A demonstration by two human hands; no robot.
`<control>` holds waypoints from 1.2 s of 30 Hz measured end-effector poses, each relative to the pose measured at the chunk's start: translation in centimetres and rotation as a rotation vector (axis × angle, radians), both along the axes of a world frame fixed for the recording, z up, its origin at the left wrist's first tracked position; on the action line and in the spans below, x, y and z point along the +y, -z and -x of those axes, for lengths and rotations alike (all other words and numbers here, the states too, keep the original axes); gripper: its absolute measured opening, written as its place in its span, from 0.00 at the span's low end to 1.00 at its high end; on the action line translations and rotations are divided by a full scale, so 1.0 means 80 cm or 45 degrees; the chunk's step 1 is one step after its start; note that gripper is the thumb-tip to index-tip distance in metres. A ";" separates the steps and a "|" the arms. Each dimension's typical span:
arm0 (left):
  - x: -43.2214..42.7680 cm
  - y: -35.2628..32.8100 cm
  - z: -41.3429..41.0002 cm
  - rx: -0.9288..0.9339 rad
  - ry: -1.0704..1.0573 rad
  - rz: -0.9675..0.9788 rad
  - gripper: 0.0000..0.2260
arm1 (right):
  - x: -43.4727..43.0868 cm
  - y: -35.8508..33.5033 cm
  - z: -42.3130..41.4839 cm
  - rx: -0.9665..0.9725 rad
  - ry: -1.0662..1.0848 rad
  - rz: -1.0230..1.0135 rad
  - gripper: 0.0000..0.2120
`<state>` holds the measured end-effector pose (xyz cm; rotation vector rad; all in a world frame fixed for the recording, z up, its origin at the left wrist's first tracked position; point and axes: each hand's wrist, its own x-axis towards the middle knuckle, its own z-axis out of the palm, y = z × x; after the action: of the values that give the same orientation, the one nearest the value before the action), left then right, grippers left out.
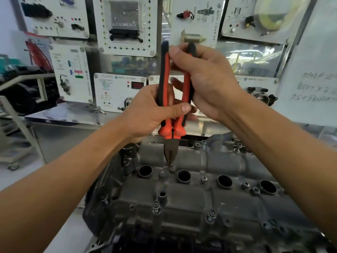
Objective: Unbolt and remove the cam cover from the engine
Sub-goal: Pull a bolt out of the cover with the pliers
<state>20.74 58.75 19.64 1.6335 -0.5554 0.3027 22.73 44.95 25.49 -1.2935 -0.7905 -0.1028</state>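
Observation:
A grey metal cam cover [186, 196] with several round plug holes and several bolts along its edges sits on the engine at the bottom centre. Long-nose pliers [172, 99] with orange and black handles stand upright above it. Their jaw tips touch a small bolt [172, 168] between the two left plug holes. My left hand [145, 112] grips the lower part of the handles, thumb across the front. My right hand [204, 77] grips the upper part of the right handle, its thumb pressed against the left handle.
Behind the engine stands a display wall of white training panels [125, 26] with electrical parts. A metal shelf [60, 114] runs below them. A grey frame stand [18, 114] is at the left. A whiteboard [313, 70] with handwriting hangs at the right.

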 end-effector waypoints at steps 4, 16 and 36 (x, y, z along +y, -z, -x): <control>-0.003 -0.007 -0.006 -0.041 -0.103 0.059 0.18 | -0.004 -0.009 -0.005 0.092 -0.045 0.009 0.11; -0.013 0.001 0.003 -0.062 -0.117 0.313 0.21 | 0.015 -0.006 0.001 0.033 0.151 0.006 0.28; 0.000 0.013 0.027 0.079 -0.217 0.245 0.23 | 0.031 0.012 0.021 -0.116 0.409 0.137 0.33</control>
<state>18.57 58.75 18.62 1.5000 -0.3296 0.4175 21.08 47.42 24.54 -1.5195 -0.6667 -0.3830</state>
